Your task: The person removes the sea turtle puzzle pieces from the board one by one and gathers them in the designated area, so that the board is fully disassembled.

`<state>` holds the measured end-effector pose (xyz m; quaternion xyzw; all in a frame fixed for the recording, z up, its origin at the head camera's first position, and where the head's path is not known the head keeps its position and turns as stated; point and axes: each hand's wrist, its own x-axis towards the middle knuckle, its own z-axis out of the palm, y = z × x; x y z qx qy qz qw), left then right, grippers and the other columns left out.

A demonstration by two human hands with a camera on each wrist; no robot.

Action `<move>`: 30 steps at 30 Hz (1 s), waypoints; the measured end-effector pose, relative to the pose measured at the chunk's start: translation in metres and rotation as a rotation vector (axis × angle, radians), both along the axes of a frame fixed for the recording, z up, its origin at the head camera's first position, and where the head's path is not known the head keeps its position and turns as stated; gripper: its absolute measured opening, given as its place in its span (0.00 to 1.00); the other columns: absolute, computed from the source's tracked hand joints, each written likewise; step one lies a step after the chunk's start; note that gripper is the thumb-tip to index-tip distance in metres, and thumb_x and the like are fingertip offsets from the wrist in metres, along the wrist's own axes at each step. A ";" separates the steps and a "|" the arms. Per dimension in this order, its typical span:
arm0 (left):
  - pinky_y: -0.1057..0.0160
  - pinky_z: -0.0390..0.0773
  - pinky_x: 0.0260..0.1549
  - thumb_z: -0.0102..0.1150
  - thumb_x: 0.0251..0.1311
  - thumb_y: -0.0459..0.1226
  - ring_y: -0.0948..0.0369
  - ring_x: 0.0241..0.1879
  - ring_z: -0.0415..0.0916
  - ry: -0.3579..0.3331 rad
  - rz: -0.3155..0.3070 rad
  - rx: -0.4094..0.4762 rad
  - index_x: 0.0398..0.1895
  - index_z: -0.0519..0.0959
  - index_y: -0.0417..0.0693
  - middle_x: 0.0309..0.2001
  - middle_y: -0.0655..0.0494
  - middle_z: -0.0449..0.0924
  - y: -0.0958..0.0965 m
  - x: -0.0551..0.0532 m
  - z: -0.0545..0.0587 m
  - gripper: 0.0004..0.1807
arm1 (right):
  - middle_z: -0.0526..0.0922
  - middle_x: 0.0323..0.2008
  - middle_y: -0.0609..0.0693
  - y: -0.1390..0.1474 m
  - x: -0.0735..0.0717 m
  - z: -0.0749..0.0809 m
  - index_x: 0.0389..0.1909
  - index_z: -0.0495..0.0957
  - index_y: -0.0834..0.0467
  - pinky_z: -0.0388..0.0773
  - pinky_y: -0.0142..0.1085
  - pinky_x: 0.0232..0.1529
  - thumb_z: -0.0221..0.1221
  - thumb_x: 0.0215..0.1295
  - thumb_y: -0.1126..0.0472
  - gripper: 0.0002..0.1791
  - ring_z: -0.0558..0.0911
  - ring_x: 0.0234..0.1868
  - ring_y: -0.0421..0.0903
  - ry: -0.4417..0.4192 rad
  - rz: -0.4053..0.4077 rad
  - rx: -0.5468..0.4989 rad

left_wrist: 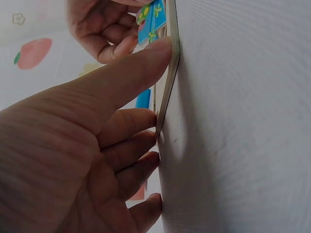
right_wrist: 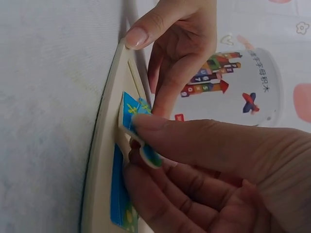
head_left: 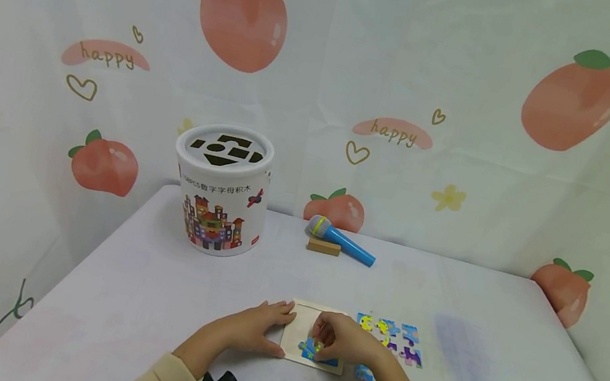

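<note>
Over a shallow wooden puzzle tray (head_left: 298, 323), my right hand (head_left: 347, 342) pinches a blue jigsaw piece (right_wrist: 130, 114) with yellow-green flowers between thumb and fingers. In the right wrist view the piece is tilted above the tray's bed. Another blue jigsaw piece (right_wrist: 117, 187) lies in the tray along its near side. My left hand (head_left: 257, 328) rests at the tray's left side, thumb on the near corner and fingertips along the edge, fingers spread and fairly straight. Part of the tray is hidden beneath my right hand.
Several loose jigsaw pieces (head_left: 410, 332) lie right of the tray, with one blue piece (head_left: 364, 372) nearer me. Farther back are a blue toy microphone (head_left: 353, 247), a small wooden block (head_left: 323, 247) and a white lidded bucket (head_left: 223, 203). A printed curtain (head_left: 329, 52) hangs behind the table.
</note>
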<state>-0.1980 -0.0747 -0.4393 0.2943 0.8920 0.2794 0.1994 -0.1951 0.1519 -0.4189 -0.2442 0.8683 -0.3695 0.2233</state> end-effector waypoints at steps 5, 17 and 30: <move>0.46 0.48 0.70 0.65 0.52 0.47 0.53 0.73 0.47 -0.002 0.005 0.000 0.67 0.64 0.46 0.72 0.51 0.53 0.000 0.000 -0.001 0.39 | 0.77 0.31 0.48 0.003 0.001 -0.002 0.35 0.73 0.60 0.76 0.32 0.36 0.64 0.54 0.68 0.10 0.74 0.33 0.43 -0.023 -0.024 -0.025; 0.47 0.48 0.70 0.65 0.52 0.47 0.53 0.73 0.47 0.013 -0.001 -0.008 0.67 0.64 0.45 0.72 0.51 0.53 0.001 0.000 -0.001 0.39 | 0.77 0.27 0.47 0.023 0.012 -0.003 0.36 0.78 0.62 0.75 0.27 0.26 0.61 0.58 0.65 0.06 0.74 0.27 0.40 -0.054 -0.082 -0.095; 0.47 0.48 0.70 0.66 0.51 0.47 0.53 0.73 0.47 0.028 0.000 -0.019 0.67 0.64 0.44 0.72 0.50 0.53 0.002 0.002 -0.001 0.40 | 0.76 0.24 0.48 0.054 0.025 -0.006 0.35 0.76 0.66 0.79 0.31 0.26 0.62 0.57 0.64 0.09 0.78 0.23 0.41 -0.089 -0.179 -0.178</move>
